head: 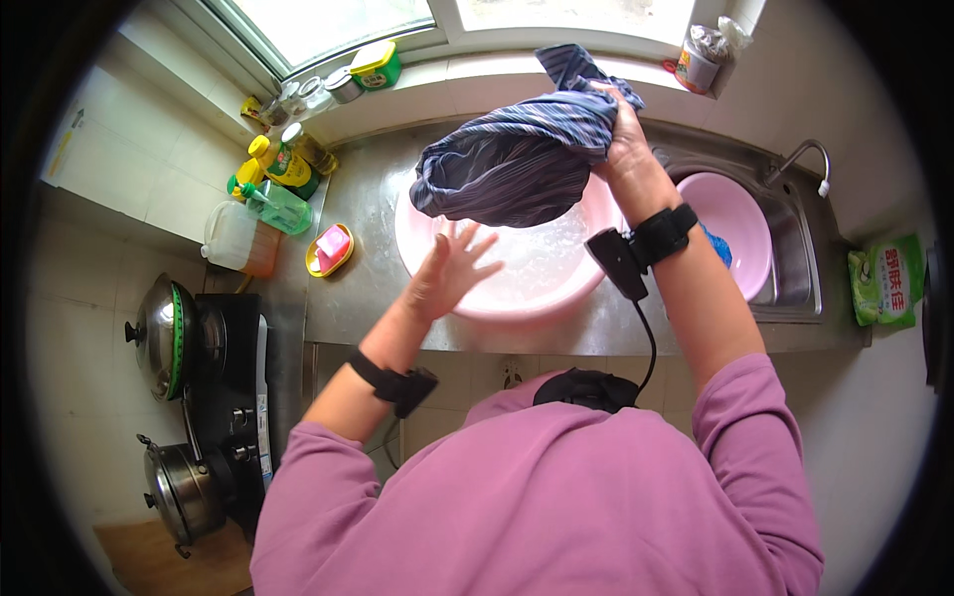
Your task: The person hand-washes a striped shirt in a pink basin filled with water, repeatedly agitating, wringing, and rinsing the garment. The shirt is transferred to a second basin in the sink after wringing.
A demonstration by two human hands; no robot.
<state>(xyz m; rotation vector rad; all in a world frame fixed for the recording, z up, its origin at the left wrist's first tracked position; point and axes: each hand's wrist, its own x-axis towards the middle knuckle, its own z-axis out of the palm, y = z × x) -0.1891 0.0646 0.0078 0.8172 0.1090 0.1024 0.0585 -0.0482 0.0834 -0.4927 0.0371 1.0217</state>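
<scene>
My right hand (624,141) grips a bunched, dark blue striped cloth (514,156) by its right end. The cloth is twisted there and hangs in loose folds above a pink plastic basin (514,309). Foamy water (533,257) shows inside the basin. Below the cloth's left part, my left hand (447,272) is spread over the basin's near-left rim with nothing in it. Its fingertips lie close under the cloth; whether any touch it, I cannot tell.
A yellow soap dish (329,252) with pink soap sits left on the steel counter (373,298), near a green pump bottle (277,207). At right, a smaller pink basin (734,223) stands in the sink (801,268) below a curved faucet (801,153). Pots (182,488) occupy the stove side.
</scene>
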